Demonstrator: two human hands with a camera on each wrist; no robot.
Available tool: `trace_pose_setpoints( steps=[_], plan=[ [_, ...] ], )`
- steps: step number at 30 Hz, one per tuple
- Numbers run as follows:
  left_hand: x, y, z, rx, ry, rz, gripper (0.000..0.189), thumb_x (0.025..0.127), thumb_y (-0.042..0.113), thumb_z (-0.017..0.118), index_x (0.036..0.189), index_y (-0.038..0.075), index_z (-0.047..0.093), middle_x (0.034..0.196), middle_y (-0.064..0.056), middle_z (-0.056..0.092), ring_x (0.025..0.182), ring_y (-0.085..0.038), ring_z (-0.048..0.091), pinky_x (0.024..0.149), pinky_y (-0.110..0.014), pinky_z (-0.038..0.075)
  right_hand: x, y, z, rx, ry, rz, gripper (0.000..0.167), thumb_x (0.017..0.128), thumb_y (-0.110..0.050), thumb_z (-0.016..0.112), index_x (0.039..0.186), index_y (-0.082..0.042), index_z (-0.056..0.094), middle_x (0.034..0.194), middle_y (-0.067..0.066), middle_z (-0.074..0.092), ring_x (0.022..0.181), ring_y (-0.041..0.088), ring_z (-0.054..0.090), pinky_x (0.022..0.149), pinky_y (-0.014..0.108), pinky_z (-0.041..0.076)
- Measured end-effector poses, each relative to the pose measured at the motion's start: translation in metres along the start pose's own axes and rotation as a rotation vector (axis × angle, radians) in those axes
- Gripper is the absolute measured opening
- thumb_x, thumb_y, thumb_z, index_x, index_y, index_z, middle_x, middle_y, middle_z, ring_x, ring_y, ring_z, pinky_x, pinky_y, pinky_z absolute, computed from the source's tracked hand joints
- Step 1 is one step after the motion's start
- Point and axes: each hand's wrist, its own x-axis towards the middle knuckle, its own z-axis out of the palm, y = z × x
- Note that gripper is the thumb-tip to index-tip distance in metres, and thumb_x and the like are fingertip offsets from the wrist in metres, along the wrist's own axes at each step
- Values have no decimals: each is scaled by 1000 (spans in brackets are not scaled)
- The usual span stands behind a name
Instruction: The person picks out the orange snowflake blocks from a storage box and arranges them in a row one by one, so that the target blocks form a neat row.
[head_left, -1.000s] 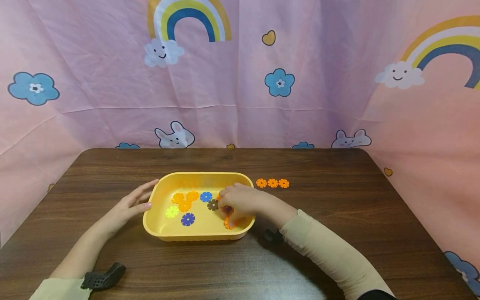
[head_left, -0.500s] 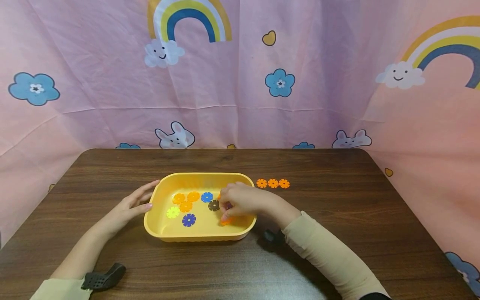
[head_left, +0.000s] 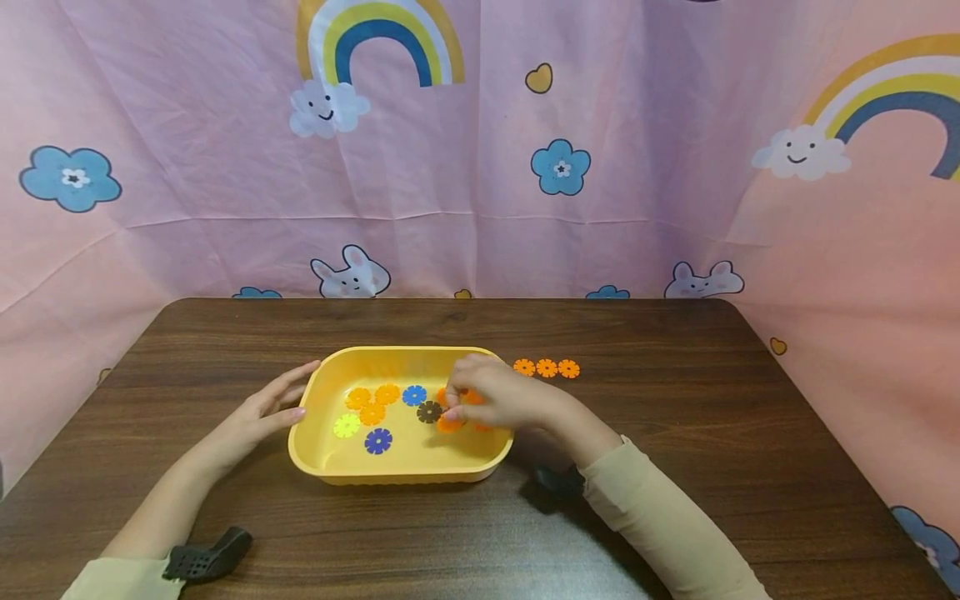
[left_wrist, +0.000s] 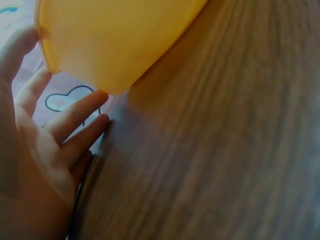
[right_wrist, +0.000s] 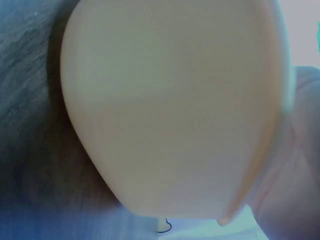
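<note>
A yellow plastic basin (head_left: 401, 457) holds several notched snowflake discs. My left hand (head_left: 258, 417) touches the basin's left end with fairly straight fingers, the thumb at the rim. Over the right part of the basin, my right hand (head_left: 502, 396) pinches an orange snowflake disc (head_left: 449, 424) between thumb and fingers. Close to it lies a brown disc (head_left: 430, 412), with more orange discs partly hidden under the hand. In the right wrist view the basin wall (right_wrist: 170, 115) covers the fingers. Farther left are a blue disc (head_left: 414, 395), a purple disc (head_left: 378, 441) and a yellow-green disc (head_left: 347, 425).
Three orange discs (head_left: 547, 367) lie in a row on the dark wooden table (head_left: 420, 542), beyond the basin's right end. Several orange discs (head_left: 372, 413) cluster in the basin's left half. A pink patterned cloth (head_left: 480, 167) hangs behind the table.
My right hand has lifted slightly away from the basin's near side, carrying the pinched orange disc up, and more orange discs show beneath it. The left hand stays put.
</note>
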Motion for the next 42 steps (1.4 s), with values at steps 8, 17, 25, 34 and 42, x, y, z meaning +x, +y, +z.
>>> trace_pose_setpoints(
  steps=[8,17,25,34,42],
  plan=[
    [0,3,1,-3,3,-5,59,98,5,47,152,8,24,142,-13,46,116,-5,53,88,-24,44,-17,0,-11,101,132,59,17,90,-24,68,82,-15,56,86,-3,51,89,21,46,83,33,34],
    [1,4,2,4,-4,-4,59,98,5,47,152,9,24,143,-20,44,117,-6,52,89,-24,44,-40,19,-21,210,255,129,14,88,-14,71,83,-14,57,83,-2,51,87,24,46,74,38,38],
    [0,2,-1,9,-1,-10,59,99,5,46,152,11,23,142,-17,45,116,-6,53,88,-24,45,-64,37,-36,314,324,218,13,90,-7,67,83,-11,56,88,1,51,88,27,47,73,38,40],
    [-1,2,0,25,9,-21,59,99,6,47,153,11,23,142,-28,40,116,-5,53,88,-24,44,-89,58,-43,338,361,381,11,94,-10,61,85,-6,57,88,5,50,74,22,44,63,29,37],
    [-1,3,1,24,4,-15,59,99,6,47,153,10,23,143,-26,39,117,-4,52,89,-22,42,-112,81,-43,370,365,496,11,96,-10,58,92,-1,57,91,7,49,71,22,41,61,29,36]
  ],
)
